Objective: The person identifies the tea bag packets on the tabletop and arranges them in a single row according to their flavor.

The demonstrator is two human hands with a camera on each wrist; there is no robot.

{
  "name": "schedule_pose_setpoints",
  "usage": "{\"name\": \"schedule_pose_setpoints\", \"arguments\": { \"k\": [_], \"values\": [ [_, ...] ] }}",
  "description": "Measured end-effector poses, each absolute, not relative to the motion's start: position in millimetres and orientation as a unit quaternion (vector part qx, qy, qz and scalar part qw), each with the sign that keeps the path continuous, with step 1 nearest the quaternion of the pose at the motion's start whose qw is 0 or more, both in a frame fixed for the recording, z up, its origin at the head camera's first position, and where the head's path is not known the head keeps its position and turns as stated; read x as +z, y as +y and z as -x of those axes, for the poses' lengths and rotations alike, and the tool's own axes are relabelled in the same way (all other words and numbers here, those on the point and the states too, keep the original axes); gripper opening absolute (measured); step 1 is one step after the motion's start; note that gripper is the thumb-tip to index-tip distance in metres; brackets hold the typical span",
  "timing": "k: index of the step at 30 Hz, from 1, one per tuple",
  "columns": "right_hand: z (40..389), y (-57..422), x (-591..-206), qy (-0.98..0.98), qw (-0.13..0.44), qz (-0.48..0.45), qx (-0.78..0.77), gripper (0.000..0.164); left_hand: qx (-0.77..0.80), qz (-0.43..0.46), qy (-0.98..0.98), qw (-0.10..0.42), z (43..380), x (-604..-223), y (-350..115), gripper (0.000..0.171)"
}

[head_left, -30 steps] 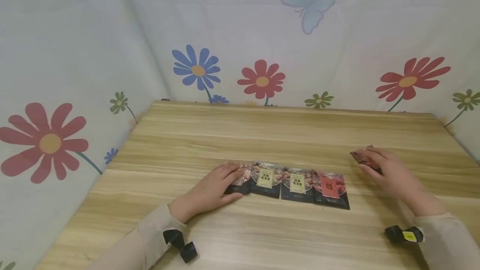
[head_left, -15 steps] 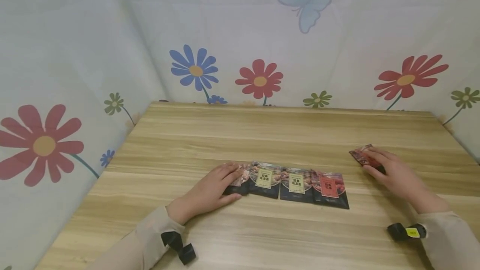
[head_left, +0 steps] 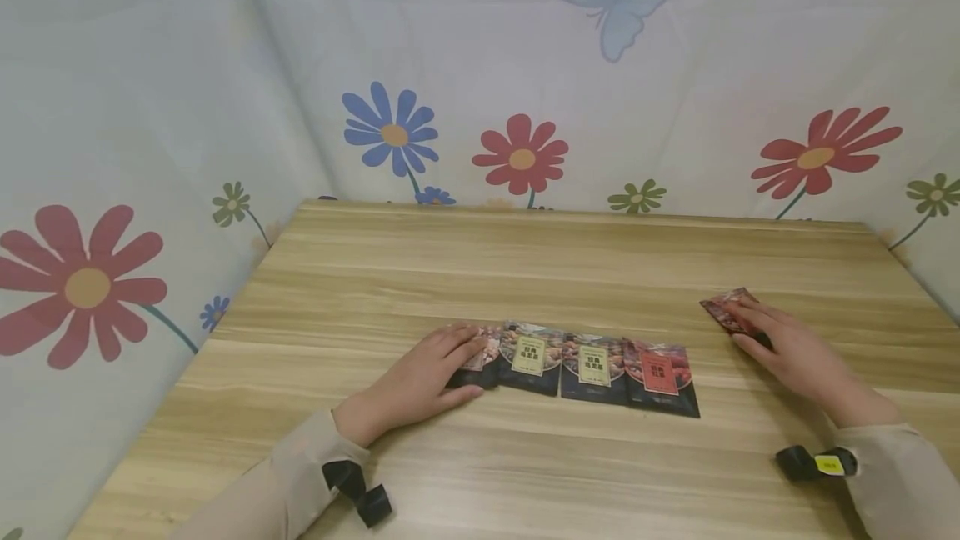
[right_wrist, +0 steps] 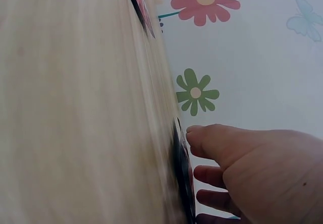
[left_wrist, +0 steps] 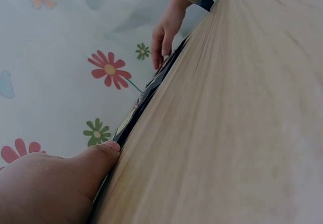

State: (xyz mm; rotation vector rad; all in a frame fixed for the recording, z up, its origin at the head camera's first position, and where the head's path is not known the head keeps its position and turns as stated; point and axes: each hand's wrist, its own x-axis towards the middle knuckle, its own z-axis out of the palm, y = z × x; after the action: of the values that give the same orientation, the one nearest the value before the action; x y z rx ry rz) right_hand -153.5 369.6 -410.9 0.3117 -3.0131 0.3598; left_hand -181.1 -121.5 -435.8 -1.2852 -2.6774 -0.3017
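Note:
Tea sachets lie in a row on the table in the head view. My left hand (head_left: pixel 417 376) rests with extended fingers on the leftmost sachet (head_left: pixel 486 375), covering much of it. Beside that one come two sachets with yellow-green labels, a nearer one (head_left: pixel 529 358) and a farther one (head_left: pixel 593 368), then a sachet with a red label (head_left: pixel 662 377). Farther right and back, my right hand (head_left: pixel 797 357) has its fingertips at a separate reddish sachet (head_left: pixel 724 307), which lies at an angle. In the right wrist view, the thumb and fingers are loosely bent beside this sachet (right_wrist: pixel 183 171).
The wood-grain table (head_left: pixel 480 465) ends at a pale cloth backdrop (head_left: pixel 465 40) printed with flowers and a butterfly. The cloth also rises along the left side. Black wrist devices sit at the left sleeve (head_left: pixel 360 494) and the right sleeve (head_left: pixel 813 463).
My right hand has shifted slightly right, so more of the separate sachet shows. The left hand and the row of sachets stay in place.

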Motion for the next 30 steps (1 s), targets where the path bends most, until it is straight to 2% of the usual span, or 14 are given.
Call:
{"name": "schedule_pose_setpoints", "arguments": {
  "k": [12, 30],
  "values": [
    [152.8, 366.3, -410.9, -0.985, 0.062, -0.125, 0.098, 0.046, -0.100, 0.424, -0.897, 0.073, 181.3, -435.3, -121.8, 0.065],
    [150.6, 366.4, -411.2, -0.984, 0.082, -0.138, 0.080, 0.047, -0.104, 0.431, -0.892, 0.087, 181.4, -436.4, -121.2, 0.064]
  ]
}}
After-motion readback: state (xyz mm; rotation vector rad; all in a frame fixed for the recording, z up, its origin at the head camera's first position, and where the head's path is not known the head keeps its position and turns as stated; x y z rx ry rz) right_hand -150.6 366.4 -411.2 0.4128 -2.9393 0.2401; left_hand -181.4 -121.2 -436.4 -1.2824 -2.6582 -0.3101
